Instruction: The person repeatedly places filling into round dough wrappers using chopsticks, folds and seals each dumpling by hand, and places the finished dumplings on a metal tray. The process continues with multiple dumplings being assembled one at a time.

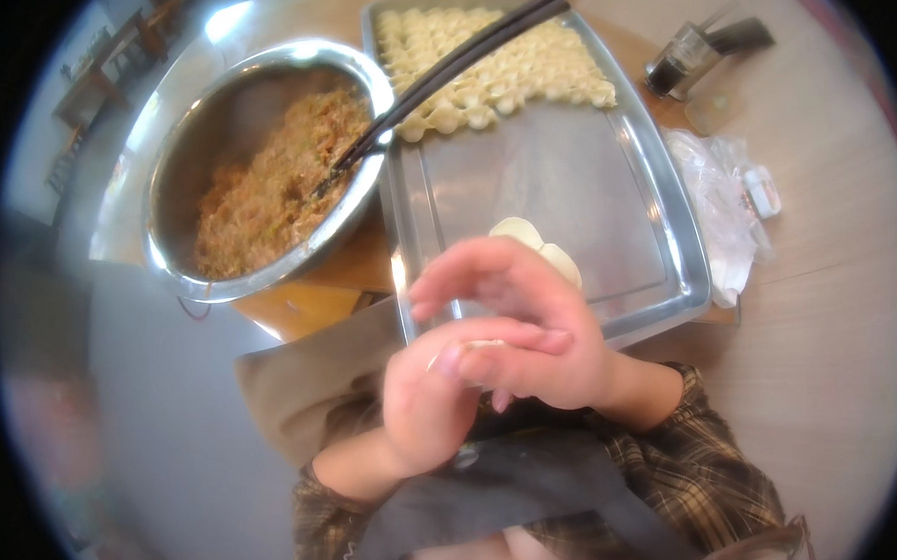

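My left hand (pixel 426 396) and my right hand (pixel 551 336) are pressed together in front of my apron, over the near edge of the metal tray (pixel 665 200). Between the thumbs and fingers shows a thin pale rim of a dumpling wrapper (pixel 484 343); the hands hide most of it. The right fingers arch over the left hand. Just beyond them, a few flat round wrappers (pixel 516 232) lie on the tray. Closely packed rows of dumplings (pixel 499 63) cover its far end.
Left of the tray stands a steel bowl (pixel 172 257) of minced filling (pixel 274 177). Dark chopsticks (pixel 459 59) rest in it and reach across the tray. To the right are a clear plastic bag (pixel 710 188), a small white container (pixel 762 191) and a dark-filled glass holder (pixel 674 65).
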Tool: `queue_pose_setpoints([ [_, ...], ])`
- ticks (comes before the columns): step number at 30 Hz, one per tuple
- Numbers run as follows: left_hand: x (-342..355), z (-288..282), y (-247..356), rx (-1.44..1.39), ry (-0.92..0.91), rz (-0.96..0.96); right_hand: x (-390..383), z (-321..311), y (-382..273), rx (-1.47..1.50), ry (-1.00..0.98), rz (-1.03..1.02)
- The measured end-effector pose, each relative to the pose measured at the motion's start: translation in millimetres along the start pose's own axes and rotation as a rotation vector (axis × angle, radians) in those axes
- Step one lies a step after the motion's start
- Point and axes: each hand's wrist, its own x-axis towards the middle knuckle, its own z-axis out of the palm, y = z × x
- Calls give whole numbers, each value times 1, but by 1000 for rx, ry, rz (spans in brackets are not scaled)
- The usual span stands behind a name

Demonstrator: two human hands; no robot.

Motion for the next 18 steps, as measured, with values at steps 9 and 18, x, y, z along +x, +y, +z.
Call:
queue_pose_setpoints([
  [9, 7, 15, 13, 168, -48, 38, -10, 3, 28, 316, -253, 43],
  [18, 3, 15, -1, -121, -78, 38, -14, 10, 37, 297, -196, -100],
])
